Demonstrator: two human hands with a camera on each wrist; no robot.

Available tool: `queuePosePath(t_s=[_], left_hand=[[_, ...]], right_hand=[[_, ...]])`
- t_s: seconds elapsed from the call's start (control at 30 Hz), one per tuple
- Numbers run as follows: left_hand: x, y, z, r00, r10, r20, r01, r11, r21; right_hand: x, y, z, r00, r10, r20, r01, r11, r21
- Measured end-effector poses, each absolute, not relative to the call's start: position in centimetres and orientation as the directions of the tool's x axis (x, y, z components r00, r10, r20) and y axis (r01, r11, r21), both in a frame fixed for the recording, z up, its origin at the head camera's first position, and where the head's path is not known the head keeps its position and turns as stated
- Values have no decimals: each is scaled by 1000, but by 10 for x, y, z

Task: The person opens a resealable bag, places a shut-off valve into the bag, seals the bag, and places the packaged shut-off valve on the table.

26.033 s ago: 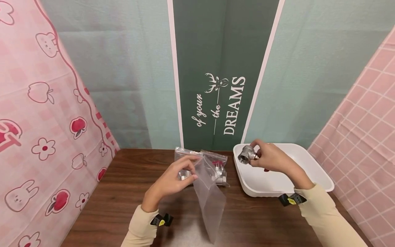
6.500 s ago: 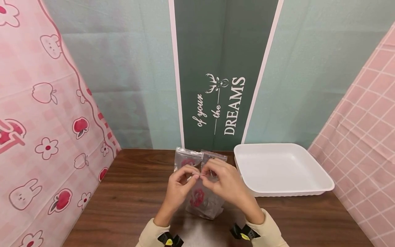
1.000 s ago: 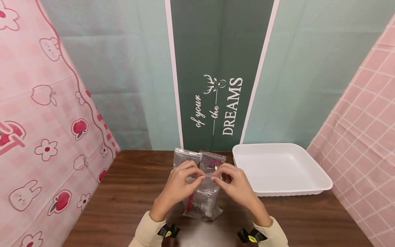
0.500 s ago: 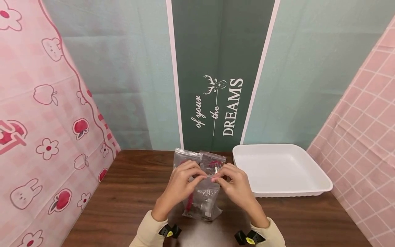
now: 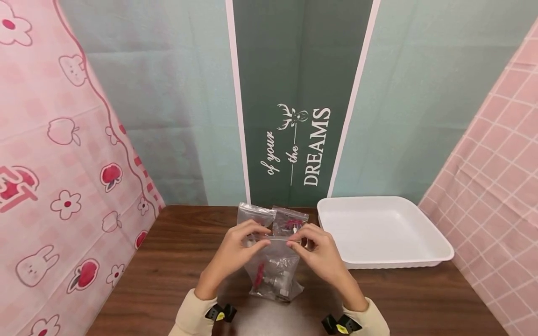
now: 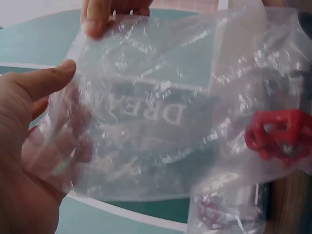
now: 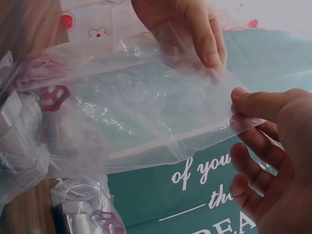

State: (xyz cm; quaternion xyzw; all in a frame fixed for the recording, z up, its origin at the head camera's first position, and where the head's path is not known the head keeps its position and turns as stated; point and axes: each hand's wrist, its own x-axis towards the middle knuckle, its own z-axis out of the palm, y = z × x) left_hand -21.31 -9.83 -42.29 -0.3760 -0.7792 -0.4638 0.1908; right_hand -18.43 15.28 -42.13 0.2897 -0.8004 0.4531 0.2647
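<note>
A clear zip bag [image 5: 273, 259] stands on the table between my hands, its mouth upward. Inside it lies a metal valve [image 5: 282, 283] with a red handwheel [image 6: 280, 136]. My right hand [image 5: 321, 252] pinches the right end of the bag's top edge between thumb and fingers. At the other end, my left hand [image 5: 235, 247] has its thumb and fingers apart. In the left wrist view, the fingers of that hand lie behind the film and the thumb is at its edge.
Two more clear zip bags [image 5: 256, 214] stand just behind, close to the wall cloth; the right one [image 5: 290, 218] shows a red handwheel. To the right is a white tray [image 5: 382, 233]. Pink cloths hang at both sides of the wooden table [image 5: 168, 275].
My left hand has parted its thumb from its fingers and moved left along the bag's top edge. The right hand keeps its pinch. Much earlier, my right hand held a metal fitting over the tray.
</note>
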Motion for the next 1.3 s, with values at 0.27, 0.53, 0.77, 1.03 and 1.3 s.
queuePosePath(t_s=[0.27,0.53,0.77,1.03,1.3], left_hand=[[-217,-109,-438,-686,372,625,708,142,692],[-217,-116,-450,-787,315,531,558,-8,830],[-213,-123,-481,-849,361,385,422,25,906],[-206,-123,-502,-825,554,109,256,196,947],[-203,-124,-514,-783,619,52,298,301,906]], right_hand=[[-183,154,-428,-848,-277,452,-530,462,-711],[-184,156,-458,-826,-539,164,-460,479,-747],[-183,159,-476,-824,-557,105,-425,485,-764],[-183,159,-497,-775,-630,52,-424,457,-782],[-181,155,-504,-792,-608,62,-429,480,-765]])
